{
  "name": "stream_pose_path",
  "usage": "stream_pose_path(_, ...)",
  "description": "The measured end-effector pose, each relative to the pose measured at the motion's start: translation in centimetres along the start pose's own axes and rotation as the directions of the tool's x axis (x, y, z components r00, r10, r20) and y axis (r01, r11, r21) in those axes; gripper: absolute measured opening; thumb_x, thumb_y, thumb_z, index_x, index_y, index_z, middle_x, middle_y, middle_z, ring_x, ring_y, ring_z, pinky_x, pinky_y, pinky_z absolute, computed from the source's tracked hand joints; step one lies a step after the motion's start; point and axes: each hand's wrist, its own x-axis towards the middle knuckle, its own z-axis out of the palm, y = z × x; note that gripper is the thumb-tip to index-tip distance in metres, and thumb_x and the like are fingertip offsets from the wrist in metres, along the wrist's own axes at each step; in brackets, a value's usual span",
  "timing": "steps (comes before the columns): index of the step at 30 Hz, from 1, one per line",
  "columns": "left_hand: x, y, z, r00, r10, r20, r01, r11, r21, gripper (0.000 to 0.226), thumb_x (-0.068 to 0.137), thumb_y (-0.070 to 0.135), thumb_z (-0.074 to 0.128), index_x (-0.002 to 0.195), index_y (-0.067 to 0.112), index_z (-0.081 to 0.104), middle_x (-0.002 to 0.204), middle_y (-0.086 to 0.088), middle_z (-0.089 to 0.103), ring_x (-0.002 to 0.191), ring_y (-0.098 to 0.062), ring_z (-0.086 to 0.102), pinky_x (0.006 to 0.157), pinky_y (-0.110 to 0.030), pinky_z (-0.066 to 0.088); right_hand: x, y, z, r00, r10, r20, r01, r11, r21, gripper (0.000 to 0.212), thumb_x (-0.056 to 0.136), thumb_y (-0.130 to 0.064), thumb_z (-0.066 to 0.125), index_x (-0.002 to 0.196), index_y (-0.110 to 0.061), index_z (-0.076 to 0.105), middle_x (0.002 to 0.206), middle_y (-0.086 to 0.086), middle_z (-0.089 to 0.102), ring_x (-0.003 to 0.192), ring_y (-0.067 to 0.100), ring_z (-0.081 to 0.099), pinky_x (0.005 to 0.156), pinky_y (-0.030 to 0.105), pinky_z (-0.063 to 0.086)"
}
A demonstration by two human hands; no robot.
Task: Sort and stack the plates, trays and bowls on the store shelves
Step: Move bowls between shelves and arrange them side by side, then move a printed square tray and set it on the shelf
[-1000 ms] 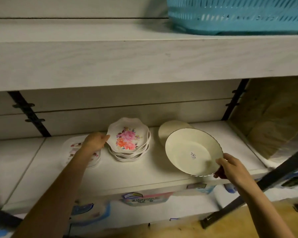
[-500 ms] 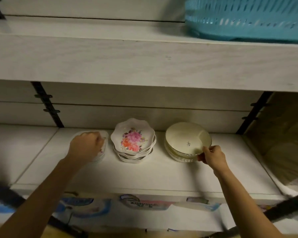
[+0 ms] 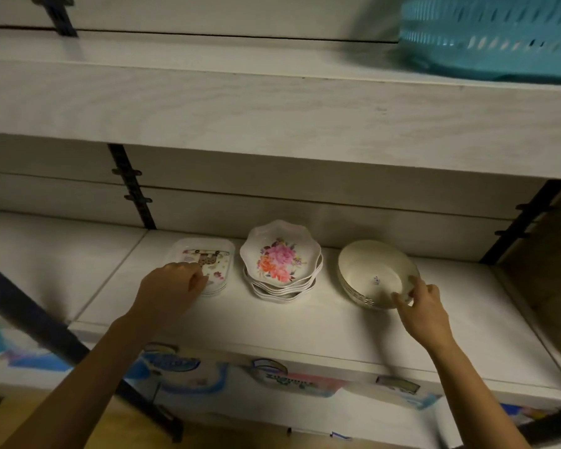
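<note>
Three stacks stand in a row on the white shelf [image 3: 305,332]. At the left is a small stack of rectangular trays [image 3: 212,259] with a printed picture. My left hand [image 3: 172,286] rests on its front left corner, fingers curled over the rim. In the middle sits a stack of scalloped bowls [image 3: 280,259] with pink and orange flowers. At the right is a stack of cream plates [image 3: 370,270] with a thin dark rim. My right hand [image 3: 423,303] pinches the front right rim of the top cream plate, thumb inside it.
An upper shelf board [image 3: 272,115] overhangs closely above. On it at the right stands a teal slotted basket [image 3: 496,37]. Black shelf brackets [image 3: 132,189] run up the back wall. A dark metal bar [image 3: 46,332] crosses the lower left. Printed labels [image 3: 272,377] line the shelf front.
My right hand carried the cream plate from in front of the shelf onto the cream stack and still grips its rim. My left hand shifted toward the trays' front corner, uncovering them.
</note>
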Motion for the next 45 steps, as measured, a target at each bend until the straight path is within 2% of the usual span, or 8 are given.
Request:
stream_pose_path(4,-1.7,-0.7,-0.6,0.999,-0.038,-0.018,0.037,0.998,-0.053,0.041,0.092,0.036,0.034,0.099,0.01,0.064,0.103,-0.009,0.069,0.089,-0.025,0.061,0.068,-0.027,0.042,-1.3,-3.1,0.1,0.971,-0.218,0.1,0.222,0.975,-0.03,0.036,0.092,-0.025,0.053,0.125,-0.012,0.053,0.121,0.011,0.056,0.085,0.018,0.056,0.082,0.036,0.047)
stream_pose_path(10,-5.8,-3.6,-2.5,0.984,-0.177,-0.007,0.176,0.978,-0.11,0.027,0.094,0.031,0.043,0.095,0.011,0.061,0.091,-0.005,0.064,0.086,-0.022,0.06,0.076,-0.032,0.046,-3.3,-10.1,2.6,0.84,-0.478,0.255,0.51,0.857,-0.075,0.032,0.091,-0.026,0.053,0.121,-0.018,0.057,0.123,0.003,0.06,0.108,0.02,0.058,0.08,0.027,0.041)
stream_pose_path(17,-11.5,-11.4,-5.5,0.948,-0.316,0.034,0.317,0.932,-0.176,0.022,0.094,0.03,0.044,0.094,0.014,0.06,0.088,-0.001,0.062,0.085,-0.018,0.06,0.08,-0.033,0.051,-8.1,-19.0,7.8,0.651,-0.644,0.403,0.721,0.69,-0.062,0.037,0.093,-0.031,0.05,0.129,-0.023,0.051,0.132,-0.002,0.055,0.118,0.015,0.052,0.093,0.029,0.044)
stream_pose_path(22,-15.4,-18.3,-7.8,0.935,-0.354,0.0,0.351,0.925,-0.143,0.018,0.094,0.031,0.044,0.094,0.018,0.058,0.089,0.003,0.06,0.079,-0.011,0.054,0.073,-0.023,0.043,-12.7,-24.8,12.2,0.563,-0.705,0.431,0.786,0.618,-0.017,0.037,0.093,-0.032,0.049,0.129,-0.024,0.05,0.134,-0.004,0.054,0.12,0.016,0.051,0.095,0.032,0.044)
stream_pose_path(27,-18.6,-25.7,-10.5,0.946,-0.324,-0.016,0.321,0.943,-0.087,0.029,0.093,0.036,0.041,0.094,0.014,0.06,0.094,-0.004,0.066,0.081,-0.018,0.059,0.076,-0.033,0.053,-18.0,-30.2,16.8,0.532,-0.737,0.417,0.8,0.599,0.036,0.036,0.093,-0.034,0.048,0.128,-0.028,0.051,0.129,-0.006,0.056,0.115,0.013,0.053,0.091,0.028,0.044)
stream_pose_path(37,-22.3,-39.1,-14.7,0.938,-0.344,0.026,0.345,0.939,-0.013,0.021,0.095,0.029,0.043,0.097,0.016,0.059,0.094,0.002,0.063,0.078,-0.01,0.054,0.057,-0.012,0.039,-27.0,-40.8,24.9,0.498,-0.736,0.459,0.804,0.59,0.074,0.037,0.094,-0.032,0.047,0.13,-0.025,0.049,0.13,-0.002,0.056,0.113,0.019,0.056,0.092,0.036,0.049)
stream_pose_path(42,-22.4,-44.3,-16.4,0.917,-0.396,-0.058,0.394,0.918,-0.036,0.021,0.094,0.027,0.046,0.098,0.014,0.061,0.095,-0.002,0.067,0.082,-0.018,0.063,0.077,-0.033,0.056,-28.0,-46.0,28.7,0.456,-0.742,0.492,0.84,0.541,0.038,0.039,0.093,-0.033,0.047,0.131,-0.026,0.047,0.132,-0.002,0.055,0.114,0.019,0.055,0.094,0.037,0.048)
stream_pose_path(45,-21.7,-47.9,-16.9,0.903,-0.425,-0.065,0.422,0.905,-0.052,0.022,0.094,0.028,0.046,0.099,0.014,0.061,0.097,-0.002,0.067,0.083,-0.016,0.061,0.079,-0.031,0.055,-27.7,-49.7,31.6,0.419,-0.75,0.512,0.862,0.506,0.036,0.039,0.094,-0.032,0.046,0.132,-0.026,0.047,0.134,-0.003,0.054,0.115,0.017,0.054,0.095,0.033,0.046)
